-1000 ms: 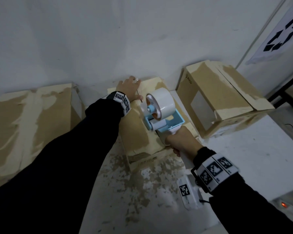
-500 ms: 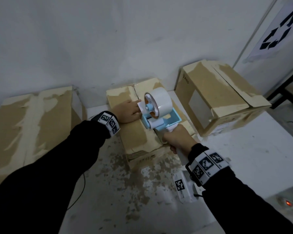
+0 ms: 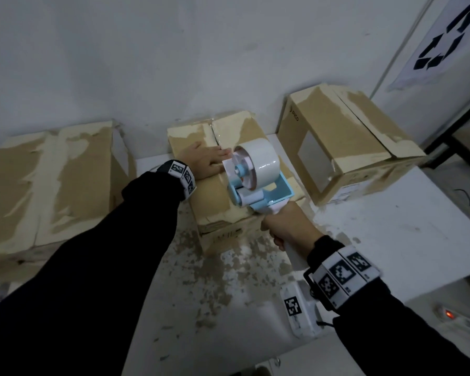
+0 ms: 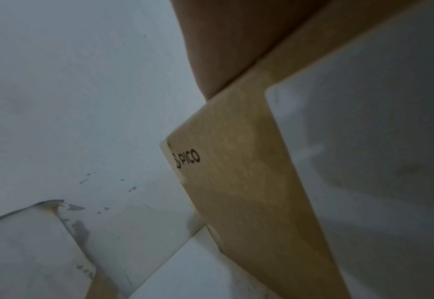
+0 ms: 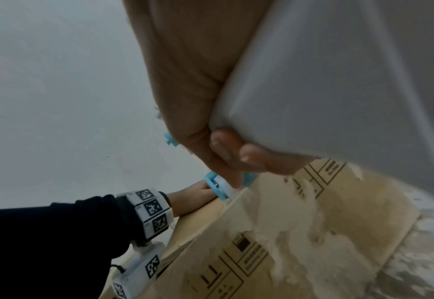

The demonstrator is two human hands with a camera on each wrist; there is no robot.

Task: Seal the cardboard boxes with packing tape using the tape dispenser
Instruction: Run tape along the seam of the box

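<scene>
A small worn cardboard box [image 3: 212, 204] stands in the middle of the white table, its two top flaps closed along a centre seam. My left hand [image 3: 206, 160] lies flat on the left flap, fingers straight toward the seam. My right hand [image 3: 288, 226] grips the white handle of the blue tape dispenser [image 3: 258, 188], which carries a white tape roll [image 3: 261, 158] and rests over the box's top near its front half. In the right wrist view my fingers [image 5: 238, 155] curl round the handle [image 5: 338, 81] above the box's printed front [image 5: 287, 232].
A bigger box [image 3: 345, 147] marked PICO stands tilted at the right, close to the dispenser; its side [image 4: 249, 182] fills the left wrist view. A wide taped box [image 3: 49, 183] sits at the left. The wall runs just behind. A power strip [image 3: 461, 321] lies at lower right.
My left hand slid back from the box's far edge to the left flap and flattened there. The dispenser drew slightly toward the front of the box.
</scene>
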